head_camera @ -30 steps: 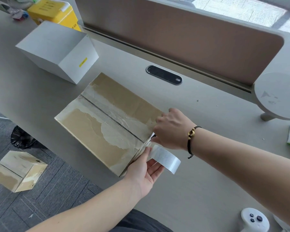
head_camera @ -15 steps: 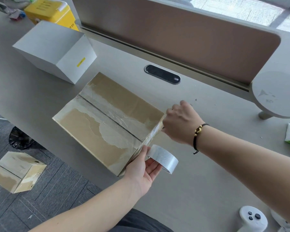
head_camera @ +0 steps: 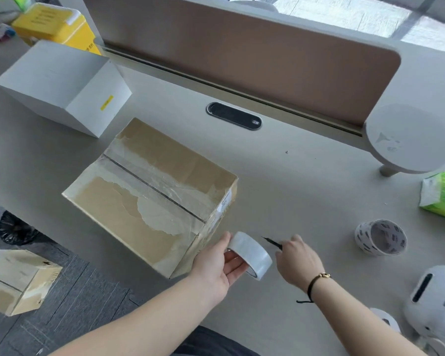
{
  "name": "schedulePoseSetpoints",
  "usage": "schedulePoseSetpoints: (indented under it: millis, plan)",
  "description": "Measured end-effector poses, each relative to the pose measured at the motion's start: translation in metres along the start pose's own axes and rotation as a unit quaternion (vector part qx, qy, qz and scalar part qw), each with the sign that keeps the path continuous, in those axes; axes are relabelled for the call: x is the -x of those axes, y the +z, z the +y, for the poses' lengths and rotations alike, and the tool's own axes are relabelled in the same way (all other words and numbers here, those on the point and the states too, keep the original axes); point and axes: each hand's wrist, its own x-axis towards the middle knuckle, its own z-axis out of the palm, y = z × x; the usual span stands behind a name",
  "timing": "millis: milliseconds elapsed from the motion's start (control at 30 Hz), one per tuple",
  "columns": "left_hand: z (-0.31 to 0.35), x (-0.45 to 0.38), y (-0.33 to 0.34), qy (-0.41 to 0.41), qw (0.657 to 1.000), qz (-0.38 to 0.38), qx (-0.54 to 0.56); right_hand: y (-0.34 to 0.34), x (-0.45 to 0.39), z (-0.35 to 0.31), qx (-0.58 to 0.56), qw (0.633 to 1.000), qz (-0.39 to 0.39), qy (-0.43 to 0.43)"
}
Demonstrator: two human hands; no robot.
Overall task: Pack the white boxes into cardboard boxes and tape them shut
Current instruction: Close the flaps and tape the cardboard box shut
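On the desk (head_camera: pixel 306 191) I see the carton (head_camera: pixel 149 191) closed, old tape across its seam. My left hand (head_camera: pixel 216 265) grips a tape roll (head_camera: pixel 251 254) just beside its near corner. My right hand (head_camera: pixel 297 263) pinches a thin black blade (head_camera: pixel 271 242). A white box (head_camera: pixel 62 83) sits behind.

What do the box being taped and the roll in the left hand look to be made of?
Box being taped: brown cardboard, matte, its top skinned with glossy, wrinkled clear tape and pale torn patches. Roll in the left hand: likely clear plastic packing tape, whitish and translucent with a smooth sheen; its core is not visible.
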Motion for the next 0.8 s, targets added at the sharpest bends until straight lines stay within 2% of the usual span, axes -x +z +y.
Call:
schedulePoseSetpoints:
  millis: [167, 233, 267, 333, 367, 400, 500, 667, 733, 800]
  plan:
    - [-0.001, 0.001, 0.013, 0.049, 0.99, -0.051, -0.124, 0.039, 0.012, 0.006, -0.114, 0.992, 0.042, 0.018]
    - [0.0, 0.004, 0.022, 0.073, 0.98, -0.067, -0.173, 0.03, 0.016, 0.007, -0.237, 0.968, 0.064, 0.044]
    - [0.001, 0.005, 0.027, 0.084, 0.974, -0.074, -0.195, 0.02, 0.019, 0.007, -0.348, 0.933, 0.07, 0.064]
    - [0.003, 0.007, 0.039, 0.102, 0.963, -0.09, -0.233, -0.008, 0.028, 0.005, -0.569, 0.819, 0.045, 0.063]
    - [0.004, 0.008, 0.047, 0.11, 0.957, -0.099, -0.251, -0.023, 0.035, 0.004, -0.64, 0.767, 0.028, 0.037]
    - [0.005, 0.009, 0.055, 0.116, 0.95, -0.11, -0.268, -0.035, 0.041, 0.004, -0.675, 0.737, 0.017, 0.004]
    - [0.011, 0.009, 0.084, 0.139, 0.933, -0.136, -0.304, -0.056, 0.051, 0.005, -0.703, 0.708, 0.017, -0.063]
    - [0.02, 0.004, 0.125, 0.205, 0.883, -0.164, -0.389, -0.076, 0.058, 0.017, -0.724, 0.684, 0.072, -0.053]
    - [0.02, 0.004, 0.138, 0.215, 0.875, -0.178, -0.395, -0.084, 0.061, 0.023, -0.745, 0.661, 0.081, -0.043]
    - [0.016, 0.004, 0.15, 0.208, 0.871, -0.203, -0.395, -0.091, 0.063, 0.029, -0.748, 0.656, 0.097, -0.028]
